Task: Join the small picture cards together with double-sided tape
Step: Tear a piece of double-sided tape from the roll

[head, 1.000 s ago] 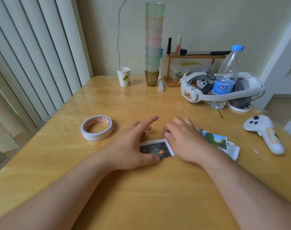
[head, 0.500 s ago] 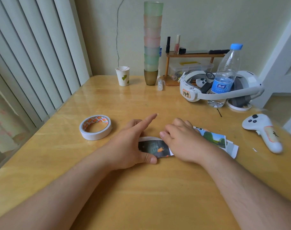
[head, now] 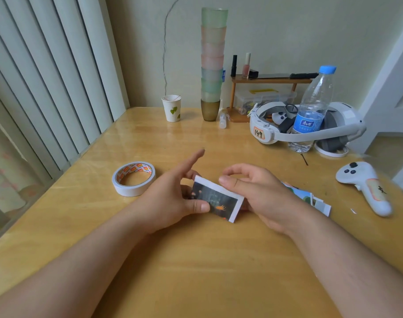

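Two hands lift one dark, white-edged picture card [head: 215, 198]: left hand [head: 170, 198] fingers pinch it, right hand [head: 253, 191] fingers curl around its edge. Next probably needs the white tape roll [head: 133, 179].

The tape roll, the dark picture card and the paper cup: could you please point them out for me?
tape roll [head: 133, 179], head view, on its white outer wall.
dark picture card [head: 215, 198], head view, on its printed face.
paper cup [head: 172, 109], head view, on its side wall.
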`<state>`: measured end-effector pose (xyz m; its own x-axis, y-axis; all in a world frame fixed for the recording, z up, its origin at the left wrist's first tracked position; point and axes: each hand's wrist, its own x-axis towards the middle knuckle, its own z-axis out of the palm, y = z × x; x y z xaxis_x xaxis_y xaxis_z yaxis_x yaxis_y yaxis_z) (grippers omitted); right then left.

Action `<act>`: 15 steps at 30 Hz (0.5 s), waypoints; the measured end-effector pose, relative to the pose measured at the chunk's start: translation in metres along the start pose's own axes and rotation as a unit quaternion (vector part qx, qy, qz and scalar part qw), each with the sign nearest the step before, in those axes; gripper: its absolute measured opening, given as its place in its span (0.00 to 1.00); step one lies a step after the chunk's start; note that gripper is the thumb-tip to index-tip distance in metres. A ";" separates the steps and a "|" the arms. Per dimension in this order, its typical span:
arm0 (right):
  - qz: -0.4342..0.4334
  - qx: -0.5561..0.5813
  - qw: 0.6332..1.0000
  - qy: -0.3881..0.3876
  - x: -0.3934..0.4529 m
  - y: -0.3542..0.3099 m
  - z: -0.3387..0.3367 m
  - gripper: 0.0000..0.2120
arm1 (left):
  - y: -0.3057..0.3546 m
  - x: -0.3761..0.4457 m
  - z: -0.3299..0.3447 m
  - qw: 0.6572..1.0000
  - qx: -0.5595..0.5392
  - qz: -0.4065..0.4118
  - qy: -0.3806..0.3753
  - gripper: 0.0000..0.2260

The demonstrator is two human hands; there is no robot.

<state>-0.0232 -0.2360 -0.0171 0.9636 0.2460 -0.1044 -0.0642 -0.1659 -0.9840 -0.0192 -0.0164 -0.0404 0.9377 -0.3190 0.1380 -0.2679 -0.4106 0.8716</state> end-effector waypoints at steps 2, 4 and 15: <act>0.008 0.053 0.998 -0.027 -0.005 -0.003 0.001 0.20 | 0.002 -0.001 0.000 0.997 -0.068 -0.019 0.018 0.48; 0.001 0.085 0.996 -0.022 -0.007 -0.005 0.003 0.19 | 0.004 -0.001 0.002 0.989 -0.137 -0.038 0.028 0.48; 0.059 0.226 0.971 0.059 -0.007 -0.011 0.007 0.07 | 0.015 -0.006 0.011 0.940 -0.333 -0.048 0.066 0.30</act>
<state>-0.0312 -0.2293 -0.0061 0.9638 0.1359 -0.2294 -0.2578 0.2562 -0.9316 -0.0316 -0.0301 -0.0330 0.9813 -0.1819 0.0631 -0.0245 0.2067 0.9781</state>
